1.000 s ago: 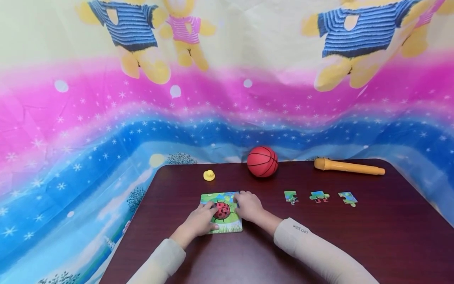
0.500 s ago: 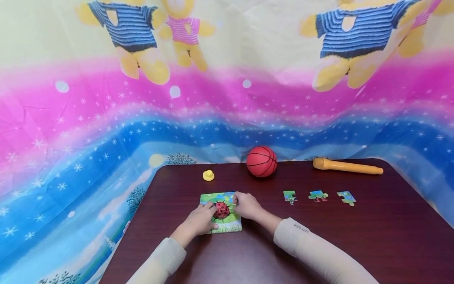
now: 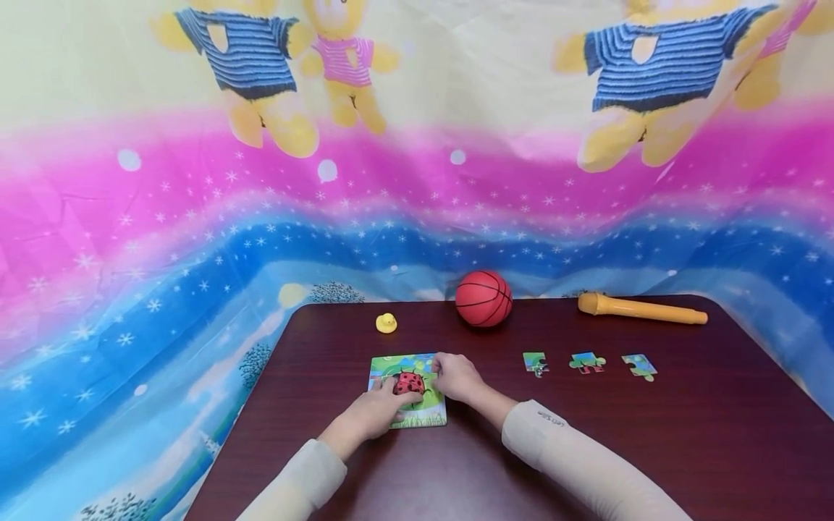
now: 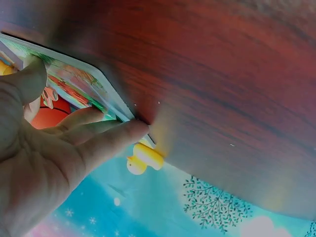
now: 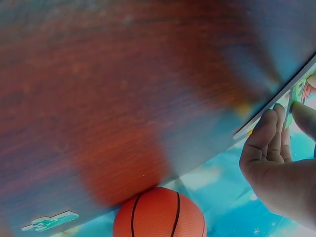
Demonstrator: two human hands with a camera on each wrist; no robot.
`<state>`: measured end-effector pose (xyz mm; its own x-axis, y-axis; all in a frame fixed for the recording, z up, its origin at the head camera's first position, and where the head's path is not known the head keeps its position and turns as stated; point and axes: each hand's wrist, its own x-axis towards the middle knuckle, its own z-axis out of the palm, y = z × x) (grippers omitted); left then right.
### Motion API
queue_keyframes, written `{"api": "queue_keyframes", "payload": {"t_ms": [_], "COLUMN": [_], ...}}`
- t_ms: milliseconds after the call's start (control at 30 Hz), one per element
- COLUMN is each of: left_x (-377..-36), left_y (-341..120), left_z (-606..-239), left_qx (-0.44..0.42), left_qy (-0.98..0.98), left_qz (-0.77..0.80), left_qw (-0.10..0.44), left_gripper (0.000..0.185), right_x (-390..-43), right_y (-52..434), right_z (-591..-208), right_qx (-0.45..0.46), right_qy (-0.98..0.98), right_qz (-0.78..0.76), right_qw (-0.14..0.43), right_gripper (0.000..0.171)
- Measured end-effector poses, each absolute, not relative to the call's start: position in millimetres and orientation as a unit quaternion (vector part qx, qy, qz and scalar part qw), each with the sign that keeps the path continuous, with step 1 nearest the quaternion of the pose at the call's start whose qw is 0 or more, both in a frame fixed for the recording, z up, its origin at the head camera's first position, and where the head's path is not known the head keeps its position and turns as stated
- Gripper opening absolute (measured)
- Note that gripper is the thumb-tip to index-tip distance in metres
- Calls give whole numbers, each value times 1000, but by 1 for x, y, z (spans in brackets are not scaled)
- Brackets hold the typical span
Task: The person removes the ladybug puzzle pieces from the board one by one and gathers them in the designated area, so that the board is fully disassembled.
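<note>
Green ladybird puzzle (image 3: pixel 409 388) flat near the table's (image 3: pixel 684 434) front edge, steadied by left hand (image 3: pixel 371 412), fingers straight, right hand (image 3: pixel 456 378) pinching its upper right piece, probably mid-removal; needing next a clean lift toward three loose pieces (image 3: pixel 586 361).

Square ladybird puzzle board (image 3: pixel 407 389) flat on table

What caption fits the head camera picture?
Two hands rest on a square green ladybird jigsaw puzzle on a dark wooden table.
</note>
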<state>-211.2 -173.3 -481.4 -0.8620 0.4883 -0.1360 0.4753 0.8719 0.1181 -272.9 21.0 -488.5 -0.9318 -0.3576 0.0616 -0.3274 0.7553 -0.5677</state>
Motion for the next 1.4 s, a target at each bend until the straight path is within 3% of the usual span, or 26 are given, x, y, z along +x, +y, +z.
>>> {"api": "queue_keyframes", "payload": {"t_ms": [433,833,1133,1400], "left_x": [-206,-207,-207,-206], "left_y": [-174,-174,-167,-176], "left_z": [-476,-477,-478,-478], "left_qx": [245,241,241,250], "left_qy": [963,961,962,961], "left_qz": [55,66,59,53], "left_qw": [102,119,115,106], "left_gripper": [40,41,42,41], "right_x": [-278,-282,-286,-282], "right_y": [22,24,26,45], "right_z": [-487,-490,-477,-462], "right_qx": [-187,-138,-163,-134], "right_qy": [933,900,906,892], "right_qz": [-308,-408,-389,-426], "right_qw": [13,68,20,64], "right_gripper": [17,11,6,3]}}
